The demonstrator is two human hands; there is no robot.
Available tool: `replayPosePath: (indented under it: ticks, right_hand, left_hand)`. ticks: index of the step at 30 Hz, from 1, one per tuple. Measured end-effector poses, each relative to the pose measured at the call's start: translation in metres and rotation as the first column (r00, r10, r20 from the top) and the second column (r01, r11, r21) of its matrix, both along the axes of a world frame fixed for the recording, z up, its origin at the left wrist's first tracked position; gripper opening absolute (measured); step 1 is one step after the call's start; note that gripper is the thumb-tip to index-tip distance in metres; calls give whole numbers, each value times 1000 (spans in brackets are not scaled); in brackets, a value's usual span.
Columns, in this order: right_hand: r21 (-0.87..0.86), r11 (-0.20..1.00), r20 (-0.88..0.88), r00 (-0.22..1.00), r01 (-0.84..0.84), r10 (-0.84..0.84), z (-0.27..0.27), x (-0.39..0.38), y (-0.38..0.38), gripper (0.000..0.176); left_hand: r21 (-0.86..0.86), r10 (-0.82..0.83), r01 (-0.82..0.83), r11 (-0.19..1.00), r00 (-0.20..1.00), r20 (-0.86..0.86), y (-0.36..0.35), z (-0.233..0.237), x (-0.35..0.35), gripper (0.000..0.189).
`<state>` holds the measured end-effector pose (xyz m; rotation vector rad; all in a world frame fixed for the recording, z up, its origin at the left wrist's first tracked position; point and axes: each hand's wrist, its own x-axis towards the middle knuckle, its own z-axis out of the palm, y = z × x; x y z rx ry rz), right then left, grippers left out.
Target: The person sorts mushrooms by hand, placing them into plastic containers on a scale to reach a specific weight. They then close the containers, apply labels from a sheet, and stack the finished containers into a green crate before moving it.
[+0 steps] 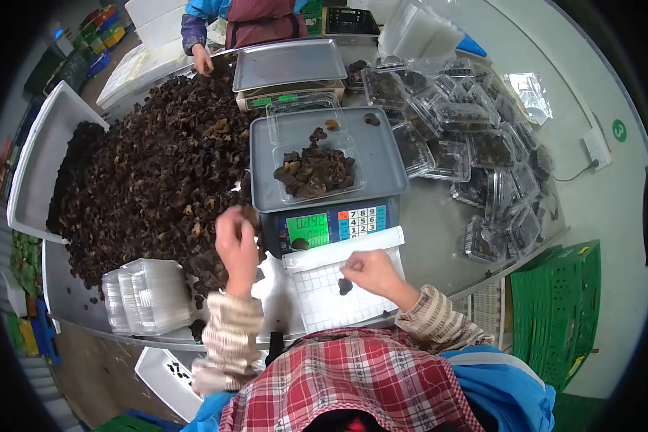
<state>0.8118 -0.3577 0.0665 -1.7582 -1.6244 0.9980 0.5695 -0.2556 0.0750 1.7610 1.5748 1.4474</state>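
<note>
My left hand (237,243) hovers at the right edge of a large heap of dark wood ear mushrooms (158,158). Its fingers look loosely apart, slightly blurred, with nothing visible in them. My right hand (375,273) is pinched above a gridded paper sheet (324,299); what its fingertips hold, if anything, is hidden. Just below them shows a small dark mushroom piece (345,286). A digital scale (273,229) bears a grey tray (381,155). On that tray an open clear plastic box (272,133) contains mushrooms. Another mushroom piece (300,244) lies on the lit display.
Filled clear boxes (450,158) are piled at right. Nested empty boxes (147,295) stand front left, more (421,32) at the back. A second scale (289,65) stands behind. A co-worker's hand (203,60) touches the heap. Green crates (558,309) stand right of the table.
</note>
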Motion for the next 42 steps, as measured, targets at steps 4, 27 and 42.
replayPosePath:
  ticks: [4,27,42]
  right_hand:
    - [-83,940,35,941,-332,336,-43,5,-36,26]
    - [73,974,212,958,-213,193,-56,7,-58,31]
    - [-309,950,-722,659,-35,-210,-6,31,1,11]
  left_hand:
    - [-39,-294,292,956,947,-130,-91,-21,-9,10]
    - [-360,-247,45,932,806,-538,-33,-61,50,20]
    - [-252,-493,439,862,840,-225,-18,30,49,22]
